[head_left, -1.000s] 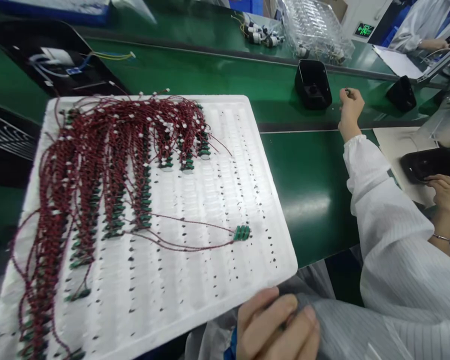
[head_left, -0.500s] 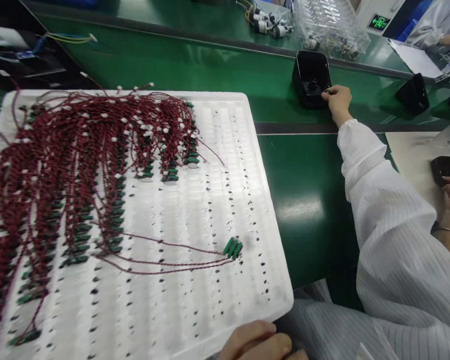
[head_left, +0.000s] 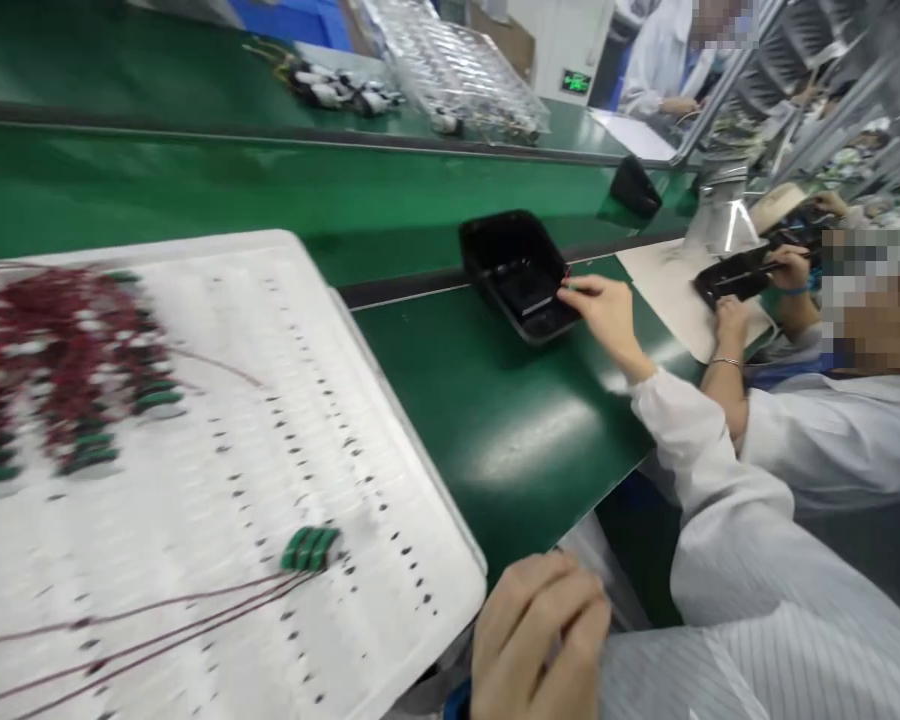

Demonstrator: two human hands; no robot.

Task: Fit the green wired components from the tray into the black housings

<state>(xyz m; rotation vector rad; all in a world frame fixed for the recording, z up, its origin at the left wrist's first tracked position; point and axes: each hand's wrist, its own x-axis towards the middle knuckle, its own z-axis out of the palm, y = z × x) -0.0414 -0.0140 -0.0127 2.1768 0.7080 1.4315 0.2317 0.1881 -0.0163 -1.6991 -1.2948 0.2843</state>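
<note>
- Your right grip (head_left: 607, 315) is pinched at the 3 o'clock rim of the open black box (head_left: 504, 308), with a small red-and-green bit showing at the fingertips;
- the box lies at 12 o'clock from your left grip (head_left: 541, 635), tilted; whether its base meets the green counter (head_left: 517, 440) you cannot tell;
- your left grip is curled, just beside the white foam tray (head_left: 397, 590); whether it grasps anything you cannot tell;
- on the tray, at 10 o'clock from your left grip, lie green pieces (head_left: 310, 549) side by side, dark-red wires trailing; a wire bundle (head_left: 45, 340) lies farther out;
- at 3 o'clock from your right grip, a co-worker's hand (head_left: 732, 320) touches a black part (head_left: 724, 277).
</note>
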